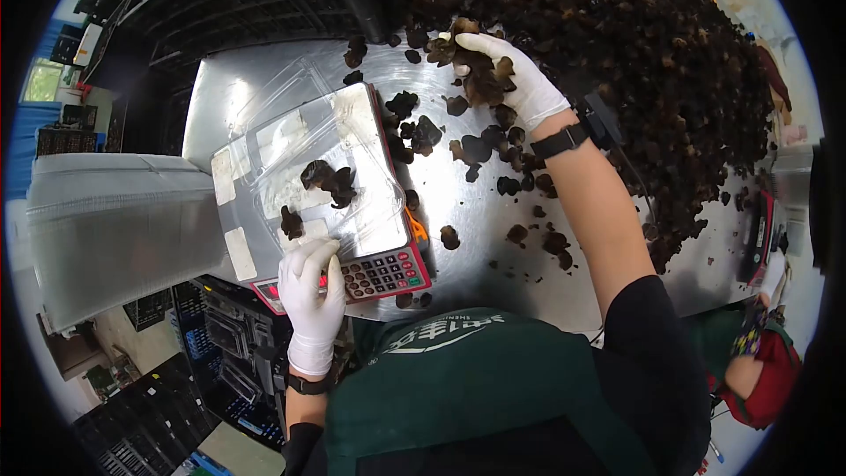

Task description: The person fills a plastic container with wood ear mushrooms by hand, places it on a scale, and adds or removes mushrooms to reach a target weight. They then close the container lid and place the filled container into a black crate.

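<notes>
A white glove covers my right hand [511, 70], which is closed around a clump of brown fungus [483, 79] at the edge of the big dark pile [599, 26]. My left hand [311, 291], also gloved, rests at the near edge of the red-and-white scale [388, 273], over its display. Its fingers are bent close together, and whether they pinch anything is hidden. On the scale's plate lies a clear plastic tray [300, 167] with a few dark fungus pieces [328, 182] in and around it.
Loose fungus pieces [426, 134] are scattered over the metal table [449, 286]. Stacked clear plastic trays [123, 229] stand at the left. A black crate [256, 0] is behind the scale. Another person [762, 370] and a second red scale [760, 238] are at the right.
</notes>
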Available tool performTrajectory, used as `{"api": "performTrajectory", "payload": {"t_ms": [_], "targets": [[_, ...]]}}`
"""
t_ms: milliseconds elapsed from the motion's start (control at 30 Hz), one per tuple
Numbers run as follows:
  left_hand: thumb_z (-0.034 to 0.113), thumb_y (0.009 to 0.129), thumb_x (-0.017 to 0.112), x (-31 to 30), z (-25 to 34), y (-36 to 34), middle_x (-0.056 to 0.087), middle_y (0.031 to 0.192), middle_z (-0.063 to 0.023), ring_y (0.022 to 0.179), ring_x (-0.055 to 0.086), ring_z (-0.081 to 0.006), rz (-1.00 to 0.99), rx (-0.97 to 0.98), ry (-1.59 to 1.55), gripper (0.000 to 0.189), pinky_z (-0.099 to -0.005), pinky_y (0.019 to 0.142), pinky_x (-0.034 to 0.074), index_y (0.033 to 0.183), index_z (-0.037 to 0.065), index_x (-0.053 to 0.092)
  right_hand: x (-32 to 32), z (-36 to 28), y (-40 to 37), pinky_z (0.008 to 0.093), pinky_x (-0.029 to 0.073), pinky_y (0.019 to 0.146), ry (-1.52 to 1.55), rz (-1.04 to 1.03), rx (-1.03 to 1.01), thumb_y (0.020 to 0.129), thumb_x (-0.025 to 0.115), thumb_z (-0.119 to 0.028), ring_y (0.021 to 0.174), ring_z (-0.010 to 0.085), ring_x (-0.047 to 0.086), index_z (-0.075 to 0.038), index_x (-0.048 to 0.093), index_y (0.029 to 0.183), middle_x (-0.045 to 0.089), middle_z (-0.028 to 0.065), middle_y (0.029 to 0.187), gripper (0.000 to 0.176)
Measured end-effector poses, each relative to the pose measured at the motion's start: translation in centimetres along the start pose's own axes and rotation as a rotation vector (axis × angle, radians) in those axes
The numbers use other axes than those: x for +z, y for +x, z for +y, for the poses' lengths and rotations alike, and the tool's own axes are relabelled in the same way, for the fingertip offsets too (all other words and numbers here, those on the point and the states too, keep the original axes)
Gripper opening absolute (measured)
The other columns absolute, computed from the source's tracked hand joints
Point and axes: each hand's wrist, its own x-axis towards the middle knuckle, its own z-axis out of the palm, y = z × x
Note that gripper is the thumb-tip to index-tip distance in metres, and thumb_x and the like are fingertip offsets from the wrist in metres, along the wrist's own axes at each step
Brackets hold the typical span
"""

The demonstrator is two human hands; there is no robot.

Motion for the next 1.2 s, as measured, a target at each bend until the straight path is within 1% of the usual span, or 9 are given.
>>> {"api": "performTrajectory", "payload": {"t_ms": [367, 433, 567, 667, 867, 1000, 1100, 1133, 1200], "targets": [[-0.01, 0.079, 0.067, -1.3, 0.2, 0.3, 0.068, 0.102, -0.0115, 0.095, 0.064, -0.0287, 0.069, 0.008, 0.006, 0.027, -0.0361, 0.084, 0.05, 0.102, 0.003, 0.067, 9.8, 1.4, -2.7, 0.025, 0.052, 0.061, 0.247, -0.348, 0.062, 0.097, 0.061, -0.021, 0.074, 0.0149, 0.06, -0.001, 0.065, 0.114, 0.067, 0.0088, 0.094, 0.027], [-0.01, 0.078, 0.068, -1.9, 0.3, 1.5, 0.068, 0.104, -0.0119, 0.095, 0.064, -0.029, 0.116, 0.044, 0.006, 0.029, -0.0357, 0.085, 0.051, 0.104, 0.003, 0.067, 11.8, 2.2, -2.4, 0.0248, 0.049, 0.074, 0.166, -0.387, 0.044, 0.097, 0.061, -0.021, 0.076, 0.0138, 0.057, 0.001, 0.064, 0.117, 0.067, 0.0079, 0.092, 0.03], [-0.001, 0.08, 0.074, -2.6, 1.2, 5.5, 0.066, 0.109, -0.0135, 0.097, 0.065, -0.0271, 0.294, -0.026, -0.121, 0.045, -0.0346, 0.08, 0.053, 0.123, 0.002, 0.061, 14.7, 2.9, -2.5, 0.0273, 0.052, 0.081, -0.077, -0.444, 0.116, 0.095, 0.065, -0.022, 0.092, 0.0139, 0.064, 0.0, 0.065, 0.12, 0.07, 0.0072, 0.101, 0.033], [0.005, 0.079, 0.078, -2.8, 1.7, 7.6, 0.063, 0.118, -0.0124, 0.095, 0.066, -0.0204, 0.266, -0.214, -0.384, 0.065, -0.0301, 0.079, 0.054, 0.139, 0.006, 0.052, 18.1, 3.7, -3.0, 0.0284, 0.054, 0.078, -0.131, -0.36, 0.12, 0.093, 0.067, -0.022, 0.087, 0.0131, 0.065, -0.001, 0.066, 0.116, 0.069, 0.0055, 0.097, 0.031], [0.0, 0.086, 0.07, -1.7, -1.7, 6.5, 0.065, 0.11, -0.0067, 0.088, 0.064, -0.0117, 0.363, -0.222, -0.451, 0.035, -0.026, 0.08, 0.052, 0.12, 0.004, 0.062, 18.9, 6.0, -1.3, 0.0275, 0.053, 0.071, -0.179, -0.417, 0.108, 0.092, 0.07, -0.026, 0.081, 0.0128, 0.064, -0.002, 0.067, 0.116, 0.068, 0.0039, 0.094, 0.035], [-0.007, 0.087, 0.059, -2.1, -1.3, 5.9, 0.065, 0.104, -0.0054, 0.089, 0.061, -0.0103, 0.443, -0.448, -0.87, 0.033, -0.0253, 0.081, 0.05, 0.119, 0.002, 0.062, 18.9, 5.5, -1.2, 0.0268, 0.052, 0.07, -0.226, -0.446, 0.161, 0.091, 0.071, -0.029, 0.081, 0.0115, 0.063, -0.002, 0.067, 0.115, 0.068, 0.0025, 0.094, 0.036], [0.004, 0.092, 0.045, -4.3, -1.9, 5.8, 0.064, 0.101, -0.0054, 0.085, 0.058, -0.0103, 0.157, -0.54, -1.188, 0.031, -0.0214, 0.073, 0.045, 0.118, 0.001, 0.063, 19.1, 6.3, -0.8, 0.0253, 0.052, 0.068, -0.258, -0.427, 0.139, 0.092, 0.07, -0.028, 0.079, 0.0106, 0.063, -0.003, 0.067, 0.113, 0.068, 0.0025, 0.094, 0.033], [0.015, 0.099, 0.042, -4.3, -1.2, 6.2, 0.063, 0.099, -0.0056, 0.072, 0.052, -0.0092, 0.125, -0.548, -1.258, 0.029, -0.0197, 0.063, 0.038, 0.115, 0.002, 0.063, 19.2, 6.5, -0.7, 0.0246, 0.052, 0.068, -0.266, -0.416, 0.124, 0.093, 0.069, -0.028, 0.078, 0.0102, 0.064, -0.003, 0.067, 0.113, 0.068, 0.0026, 0.094, 0.032], [0.017, 0.1, 0.047, -4.6, -0.1, 6.6, 0.061, 0.092, -0.0024, 0.069, 0.05, -0.0065, 0.074, -0.617, -1.213, 0.024, -0.0183, 0.06, 0.035, 0.108, 0.003, 0.064, 19.1, 6.6, -0.4, 0.0208, 0.052, 0.062, -0.323, -0.38, 0.161, 0.093, 0.068, -0.026, 0.075, 0.0078, 0.064, -0.003, 0.067, 0.113, 0.069, 0.0026, 0.093, 0.031]]}}
